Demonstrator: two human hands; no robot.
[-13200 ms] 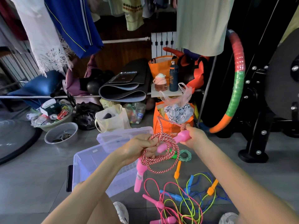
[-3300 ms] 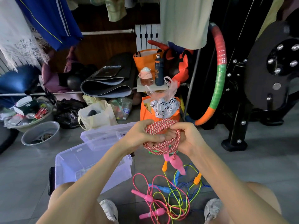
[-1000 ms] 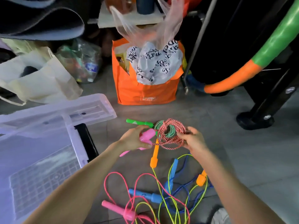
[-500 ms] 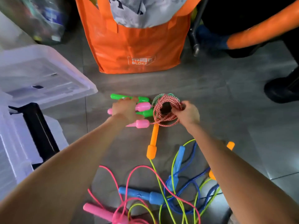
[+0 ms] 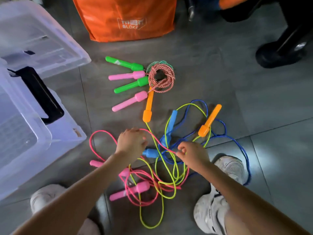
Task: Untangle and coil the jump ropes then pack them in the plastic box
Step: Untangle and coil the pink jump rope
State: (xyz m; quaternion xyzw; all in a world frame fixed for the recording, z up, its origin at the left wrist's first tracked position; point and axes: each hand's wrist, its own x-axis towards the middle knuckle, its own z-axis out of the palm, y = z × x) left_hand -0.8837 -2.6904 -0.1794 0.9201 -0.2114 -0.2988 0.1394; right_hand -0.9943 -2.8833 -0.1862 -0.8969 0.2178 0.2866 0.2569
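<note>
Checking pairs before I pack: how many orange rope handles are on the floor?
2. One orange handle lies just below the red-white coil; the other orange handle lies right of it, among the tangled ropes.

Bare forearms without sleeves; white sneakers (image 5: 220, 189) with grey markings on both feet.

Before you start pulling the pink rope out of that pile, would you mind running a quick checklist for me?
1. Left hand on the pink cord: cannot tell, fingers hidden.
2. Right hand pinching the pink cord: ok, the cord runs into the fingertips.
3. Pink cord free of the others: not ok, it crosses the yellow-green cord and blue cord.
4. Pink handles clear: not ok, cord loops lie over them.
5. Coiled braided ropes out of the way: ok, set apart.
6. Plastic box open: ok.
</note>
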